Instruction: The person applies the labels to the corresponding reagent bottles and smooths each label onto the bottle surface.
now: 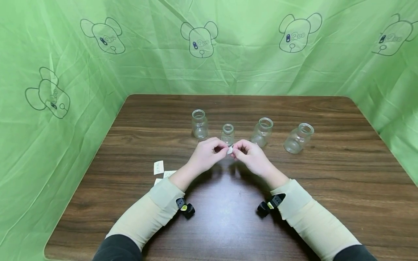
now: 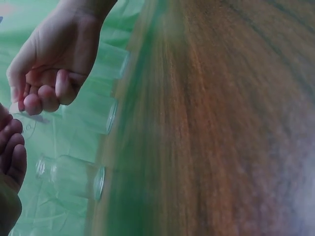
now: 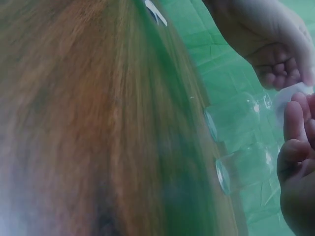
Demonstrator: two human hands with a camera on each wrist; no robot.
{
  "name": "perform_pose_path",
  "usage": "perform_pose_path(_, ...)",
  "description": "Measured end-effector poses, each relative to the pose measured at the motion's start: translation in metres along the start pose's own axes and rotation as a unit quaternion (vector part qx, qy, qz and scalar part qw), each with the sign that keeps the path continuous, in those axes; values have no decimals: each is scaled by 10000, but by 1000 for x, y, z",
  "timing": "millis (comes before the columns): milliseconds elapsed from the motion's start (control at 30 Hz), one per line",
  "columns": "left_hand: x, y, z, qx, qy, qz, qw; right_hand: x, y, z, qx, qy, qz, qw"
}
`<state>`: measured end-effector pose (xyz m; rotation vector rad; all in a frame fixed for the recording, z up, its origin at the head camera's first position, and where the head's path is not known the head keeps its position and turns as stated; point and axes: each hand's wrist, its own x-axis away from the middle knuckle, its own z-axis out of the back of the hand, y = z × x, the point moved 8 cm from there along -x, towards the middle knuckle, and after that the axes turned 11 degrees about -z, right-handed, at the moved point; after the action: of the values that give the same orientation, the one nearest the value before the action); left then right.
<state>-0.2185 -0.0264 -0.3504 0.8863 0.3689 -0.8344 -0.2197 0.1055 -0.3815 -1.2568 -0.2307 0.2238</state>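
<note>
A small white paper slip (image 1: 230,149) is stretched between both hands above the table. My left hand (image 1: 209,154) pinches its left side between thumb and fingertips. On the other side, my right hand (image 1: 253,157) pinches its right edge, fingers curled. In the right wrist view the slip (image 3: 289,98) looks pale and lies between the fingertips of the two hands. Just behind the hands stands a small clear glass jar (image 1: 227,133), its lower part partly covered by them in the head view.
More open glass jars stand in the same row: one at left (image 1: 200,127), another right of the hands (image 1: 262,133), and a third farther right (image 1: 298,139). White paper slips with handwriting (image 1: 158,167) lie left, partly under the left forearm. A green curtain (image 1: 235,72) surrounds the wooden table (image 1: 343,174).
</note>
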Motion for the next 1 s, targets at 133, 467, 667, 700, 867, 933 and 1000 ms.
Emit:
perform_pose_path(133, 5, -9, 3, 95, 112, 442, 9989, 1, 4, 5, 9, 110, -84, 9999)
perform_pose_path(467, 19, -25, 7, 297, 278, 957, 9946, 5, 14, 15, 96, 241, -243, 9994)
perform_pose_path(667, 24, -30, 10, 377, 345, 1148, 9921, 7, 20, 21, 97, 358, -345, 9987)
perform_pose_path(700, 25, -31, 10, 396, 351, 1208, 9913, 8, 21, 22, 115, 374, -359, 9986)
perform_pose_path(867, 31, -40, 13, 415, 363, 1478, 9875, 9, 27, 26, 215, 399, -406, 9981)
perform_pose_path(933, 33, -43, 15, 361, 372, 1561, 9864, 8, 30, 27, 254, 398, -430, 9980)
perform_pose_path(1000, 35, -45, 18, 304, 410, 1606, 9857, 8, 32, 29, 327, 373, -459, 9977)
